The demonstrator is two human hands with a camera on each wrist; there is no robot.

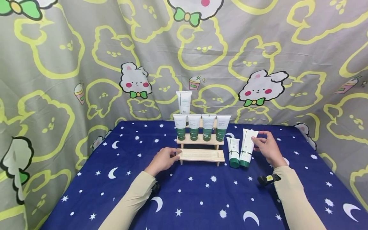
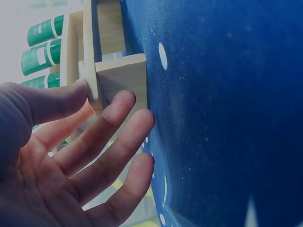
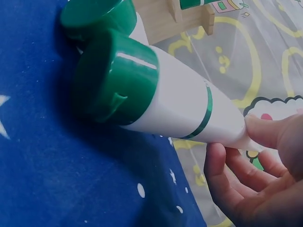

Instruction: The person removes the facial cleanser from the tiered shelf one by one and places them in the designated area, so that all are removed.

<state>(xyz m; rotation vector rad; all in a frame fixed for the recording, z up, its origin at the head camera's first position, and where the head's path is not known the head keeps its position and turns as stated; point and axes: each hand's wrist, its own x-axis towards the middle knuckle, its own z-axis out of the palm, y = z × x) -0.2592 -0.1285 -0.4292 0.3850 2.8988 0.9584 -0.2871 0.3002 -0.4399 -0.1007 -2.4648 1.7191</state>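
Note:
A three-tier wooden display stand (image 1: 201, 154) sits on the table. My left hand (image 1: 165, 159) holds the left end of its lowest step, the thumb (image 2: 61, 100) on the board's upper face and the other fingers loosely bent beside it. My right hand (image 1: 268, 148) pinches the flat end of a white squeeze tube (image 1: 248, 147) with a green cap, thumb against fingers. The held tube leans, cap down, at the right of the stand. Close beside it is a smaller white tube (image 1: 234, 150), also cap down. In the right wrist view the held tube's green cap (image 3: 118, 78) partly covers the other cap (image 3: 97, 19).
Several white-and-green tubes (image 1: 194, 126) stand in a row on the middle step. A taller white tube (image 1: 184, 101) stands behind them at the upper left. A blue star-and-moon cloth (image 1: 201, 191) covers the table, and a patterned grey curtain (image 1: 161, 48) hangs behind.

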